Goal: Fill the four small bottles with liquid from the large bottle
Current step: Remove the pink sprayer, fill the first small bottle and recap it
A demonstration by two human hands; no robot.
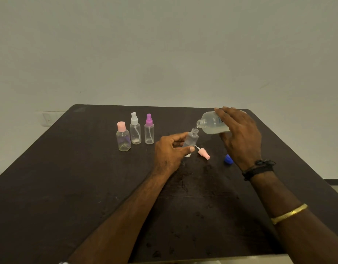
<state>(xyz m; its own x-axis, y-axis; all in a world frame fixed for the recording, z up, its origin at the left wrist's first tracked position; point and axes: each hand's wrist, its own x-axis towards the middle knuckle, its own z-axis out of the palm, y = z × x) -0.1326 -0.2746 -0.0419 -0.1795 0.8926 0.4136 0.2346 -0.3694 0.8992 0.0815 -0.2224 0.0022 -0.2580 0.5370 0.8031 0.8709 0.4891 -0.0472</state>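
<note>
Pouring: our right hand (240, 134) wraps the big bottle (212, 124), long axis near level, mouth just above the open small bottle (191, 141), upright, pinched by our left hand (170, 151). Three capped bottles (135, 132) stand left of it, apart.

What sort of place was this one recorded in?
Probably a plain indoor room set up for the task: a bare pale wall, a wall socket plate, and one dark table holding only bottles and caps.
</note>
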